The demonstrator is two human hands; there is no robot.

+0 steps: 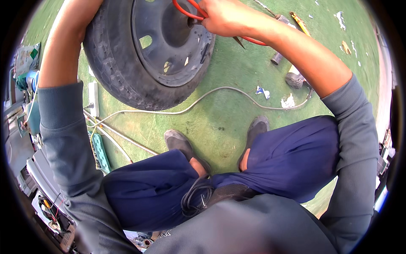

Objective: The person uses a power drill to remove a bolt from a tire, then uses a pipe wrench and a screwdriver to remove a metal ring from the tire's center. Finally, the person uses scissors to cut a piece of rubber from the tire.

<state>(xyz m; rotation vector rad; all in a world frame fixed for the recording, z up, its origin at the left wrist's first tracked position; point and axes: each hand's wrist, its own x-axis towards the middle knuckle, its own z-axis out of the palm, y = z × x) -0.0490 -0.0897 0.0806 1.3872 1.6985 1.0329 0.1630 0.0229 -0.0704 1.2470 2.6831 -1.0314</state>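
A black tyre (pixel 114 63) on a dark steel wheel rim (pixel 167 63) stands tilted in front of me at the top of the picture. My right hand (pixel 224 17) is closed beside the wheel's hub, around red looped, tube-like parts (pixel 188 12). More red shows under my wrist, and a dark pointed tip (pixel 239 42) sticks out below the hand. Whether these belong to one tool or to a cord I cannot tell. My left forearm (pixel 67 46) reaches up along the tyre's left side; the hand itself is beyond the upper edge.
A grey cable (pixel 211 91) crosses the green floor (pixel 220 127) to a power tool (pixel 294 78) at right. A yellow-handled tool (pixel 300 23) lies farther off. At left are a white power strip (pixel 93 99), a green strip (pixel 99 152), metal rods (pixel 127 136) and clutter.
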